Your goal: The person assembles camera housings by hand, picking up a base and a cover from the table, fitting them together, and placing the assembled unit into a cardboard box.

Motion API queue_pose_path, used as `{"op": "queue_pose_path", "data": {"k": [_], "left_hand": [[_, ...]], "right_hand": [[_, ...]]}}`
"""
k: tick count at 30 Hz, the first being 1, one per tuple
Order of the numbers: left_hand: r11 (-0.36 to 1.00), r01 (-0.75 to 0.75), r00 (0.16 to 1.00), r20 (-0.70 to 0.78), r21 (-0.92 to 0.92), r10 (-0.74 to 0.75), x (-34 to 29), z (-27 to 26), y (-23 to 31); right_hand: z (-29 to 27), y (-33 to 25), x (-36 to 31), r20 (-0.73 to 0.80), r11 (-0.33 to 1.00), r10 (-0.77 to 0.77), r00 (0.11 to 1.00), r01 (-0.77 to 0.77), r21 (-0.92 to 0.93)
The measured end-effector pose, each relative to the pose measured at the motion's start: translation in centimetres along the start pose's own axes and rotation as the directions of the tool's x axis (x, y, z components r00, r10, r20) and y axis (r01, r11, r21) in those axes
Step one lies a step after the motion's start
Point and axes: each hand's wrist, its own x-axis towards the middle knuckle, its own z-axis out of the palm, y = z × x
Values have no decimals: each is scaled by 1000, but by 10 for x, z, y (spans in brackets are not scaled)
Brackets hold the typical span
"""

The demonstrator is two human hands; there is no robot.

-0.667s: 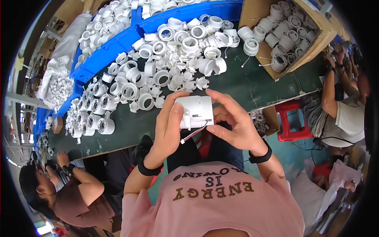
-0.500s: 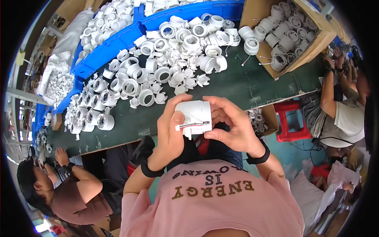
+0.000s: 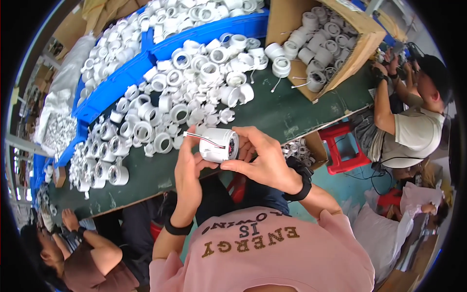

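Note:
In front of my chest, above the table's near edge, I hold a white cylindrical housing lying on its side. Its open end, with dark and reddish parts inside, faces right. A thin red, white and black wire lead with a small white plug runs along its upper side to the left. My left hand supports it from the left and below, fingers curled against it. My right hand grips the open end between thumb and fingers.
Loose white rings and caps heap on the green table. Assembled housings stand in rows at left. Behind are blue bins and a cardboard box of housings. A red stool and co-workers flank me.
The housing has turned so its open end shows, and its wire lead now sticks out leftward. My left hand's grip has shifted lower. The view has swung somewhat to the right.

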Motion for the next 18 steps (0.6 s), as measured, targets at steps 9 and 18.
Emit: {"op": "queue_pose_path", "data": {"k": [9, 18], "left_hand": [[974, 179, 955, -261, 138, -139, -3, -76, -14], [742, 264, 857, -503, 616, 113, -31, -257, -24]], "right_hand": [[-69, 29, 45, 37, 556, -201, 979, 146, -819], [-133, 154, 93, -393, -121, -201, 897, -421, -899]]}}
